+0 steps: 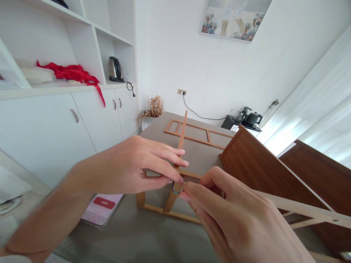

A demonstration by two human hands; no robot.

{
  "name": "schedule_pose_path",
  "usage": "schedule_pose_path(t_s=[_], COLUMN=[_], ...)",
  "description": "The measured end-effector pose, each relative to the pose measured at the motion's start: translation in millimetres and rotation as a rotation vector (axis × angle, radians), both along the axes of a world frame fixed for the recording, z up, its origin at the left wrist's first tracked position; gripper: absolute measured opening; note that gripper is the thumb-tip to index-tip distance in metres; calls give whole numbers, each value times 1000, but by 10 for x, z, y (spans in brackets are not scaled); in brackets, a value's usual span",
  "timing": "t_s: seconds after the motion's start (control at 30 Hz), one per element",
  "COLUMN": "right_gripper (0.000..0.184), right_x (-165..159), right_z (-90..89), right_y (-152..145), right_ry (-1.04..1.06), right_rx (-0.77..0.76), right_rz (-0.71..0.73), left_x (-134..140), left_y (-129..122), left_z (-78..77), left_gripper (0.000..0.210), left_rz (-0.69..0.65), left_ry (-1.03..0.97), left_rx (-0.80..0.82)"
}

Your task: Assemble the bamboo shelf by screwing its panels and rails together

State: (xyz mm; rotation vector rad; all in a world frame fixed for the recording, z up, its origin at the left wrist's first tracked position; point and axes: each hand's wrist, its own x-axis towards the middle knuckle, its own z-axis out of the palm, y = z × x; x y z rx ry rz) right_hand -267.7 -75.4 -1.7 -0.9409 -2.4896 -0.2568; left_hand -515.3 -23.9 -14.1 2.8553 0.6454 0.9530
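A small bent metal hex key is pinched between the thumb and forefinger of my right hand. Its far end meets a wooden slat, where my left fingertips hide the contact. My left hand reaches across from the left, its thumb and fingers closed around the slat of a light wooden frame. This frame lies on the grey table, with a long narrow strip rising behind my left fingers. Part of the frame is covered by both hands.
A phone with a lit screen lies under my left wrist. Another thin wooden frame rests farther back. Brown wooden panels stand on the right, with a pale rail before them. White cabinets line the left.
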Motion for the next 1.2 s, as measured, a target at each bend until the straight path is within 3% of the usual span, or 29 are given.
schedule_pose_path(t_s=[0.63,1.2], right_gripper=[15,12], right_x=[-51,-40], right_z=[-2,50], right_y=[-2,-15], right_ry=[50,59], right_rx=[11,-81], right_rz=[-8,-6], left_x=[-13,-32], left_y=[-2,15], left_z=[2,-12], left_gripper=[30,35], left_rz=[15,10], left_ry=[32,46], left_rx=[8,8])
